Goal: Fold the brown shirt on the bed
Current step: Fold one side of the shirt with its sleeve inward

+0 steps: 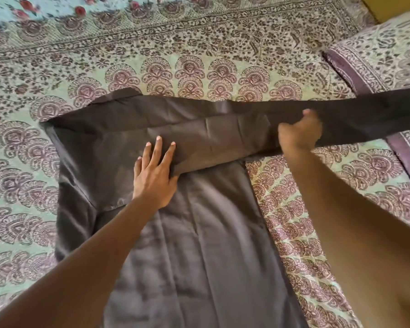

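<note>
The brown shirt (199, 233) lies spread on the bed, its body running toward me. One sleeve stretches to the right, raised off the sheet. My right hand (298, 131) grips that sleeve near its shoulder end, fingers closed around the cloth. Fingers apart, my left hand (155, 172) presses flat on the shirt's upper part, beside a fold in the fabric. On the left side the other sleeve lies folded against the body.
The bed is covered by a green sheet (199, 43) with dark red floral print. A pillow (388, 50) in matching print sits at the right, partly under the stretched sleeve. A flowered blue cloth (45, 8) lies at the far left.
</note>
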Action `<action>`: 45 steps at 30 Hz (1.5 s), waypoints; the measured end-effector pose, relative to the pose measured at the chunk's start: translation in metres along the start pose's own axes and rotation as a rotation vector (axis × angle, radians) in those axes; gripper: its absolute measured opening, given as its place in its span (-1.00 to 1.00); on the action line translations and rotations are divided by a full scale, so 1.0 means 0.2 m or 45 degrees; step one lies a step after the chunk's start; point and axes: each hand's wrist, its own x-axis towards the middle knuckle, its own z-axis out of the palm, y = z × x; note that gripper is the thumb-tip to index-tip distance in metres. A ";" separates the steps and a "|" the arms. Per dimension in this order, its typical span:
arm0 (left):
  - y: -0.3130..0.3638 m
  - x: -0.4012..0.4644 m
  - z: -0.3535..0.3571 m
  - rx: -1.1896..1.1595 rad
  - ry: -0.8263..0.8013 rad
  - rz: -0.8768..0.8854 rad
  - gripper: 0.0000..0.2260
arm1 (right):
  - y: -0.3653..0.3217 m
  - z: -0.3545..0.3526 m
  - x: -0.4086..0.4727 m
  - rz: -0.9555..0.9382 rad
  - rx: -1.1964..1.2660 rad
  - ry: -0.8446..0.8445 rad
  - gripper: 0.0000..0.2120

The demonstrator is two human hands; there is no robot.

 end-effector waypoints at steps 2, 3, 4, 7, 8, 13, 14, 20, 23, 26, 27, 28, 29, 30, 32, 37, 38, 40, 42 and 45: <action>0.01 0.01 0.02 0.035 -0.001 -0.015 -0.26 | 0.03 0.05 -0.11 -0.414 -0.256 -0.035 -0.52; 0.02 0.01 0.02 0.046 -0.003 -0.020 -0.25 | 0.04 0.08 -0.17 -0.636 -0.322 -0.113 -0.56; 0.02 0.02 0.02 0.048 -0.008 -0.023 -0.24 | 0.06 0.11 -0.23 -0.829 -0.385 -0.228 -0.57; 0.04 0.04 0.02 0.040 -0.019 -0.016 -0.23 | 0.10 0.21 -0.38 -1.037 -0.688 -0.530 -0.42; 0.04 0.05 0.02 0.039 -0.023 -0.012 -0.22 | 0.10 0.23 -0.39 -0.964 -0.767 -0.599 -0.36; 0.03 0.07 0.00 -0.042 -0.068 0.097 -0.17 | 0.05 0.26 -0.32 -0.552 -0.813 -0.578 -0.21; 0.02 0.05 0.00 -0.049 -0.049 0.132 -0.17 | 0.05 0.27 -0.32 -0.571 -0.835 -0.545 -0.20; -0.15 -0.18 -0.04 -0.059 0.265 0.063 -0.37 | 0.02 0.34 -0.39 -0.749 -0.992 -0.557 -0.15; -0.32 -0.36 -0.07 0.008 0.387 -0.070 -0.44 | -0.03 0.40 -0.51 -1.061 -0.970 -0.395 -0.19; -0.48 -0.57 -0.07 0.038 0.434 -0.307 -0.41 | -0.10 0.52 -0.73 -1.566 -0.730 -0.581 -0.23; -0.52 -0.64 -0.06 0.026 0.428 -0.403 -0.40 | -0.13 0.57 -0.80 -1.690 -0.681 -0.711 -0.23; -0.55 -0.70 -0.06 0.014 0.408 -0.480 -0.40 | -0.15 0.61 -0.87 -1.748 -0.677 -0.822 -0.22; -0.59 -0.76 -0.04 0.014 0.382 -0.521 -0.39 | -0.18 0.64 -0.91 -1.730 -0.704 -0.897 -0.19; -0.63 -0.82 -0.03 0.023 0.351 -0.525 -0.38 | -0.20 0.67 -0.95 -1.643 -0.749 -0.921 -0.16; -0.68 -0.91 0.01 0.062 0.296 -0.475 -0.37 | -0.24 0.72 -0.97 -1.387 -0.823 -0.833 -0.16; -0.72 -0.98 0.06 0.110 0.304 -0.445 -0.40 | -0.40 0.84 -1.09 -1.423 -0.608 -0.464 -0.36; -0.73 -0.98 0.06 0.106 0.305 -0.454 -0.40 | -0.44 0.88 -1.15 -1.495 -0.520 -0.425 -0.44; -0.73 -0.98 0.06 0.111 0.297 -0.437 -0.40 | -0.58 0.96 -1.25 -1.510 -0.365 -0.451 -0.56; -0.74 -0.99 0.06 0.105 0.293 -0.431 -0.39 | -0.74 1.03 -1.36 -1.457 -0.233 -0.566 -0.52; -0.77 -0.99 0.06 0.094 0.306 -0.428 -0.38 | -0.97 1.15 -1.46 -1.432 -0.285 -0.827 -0.37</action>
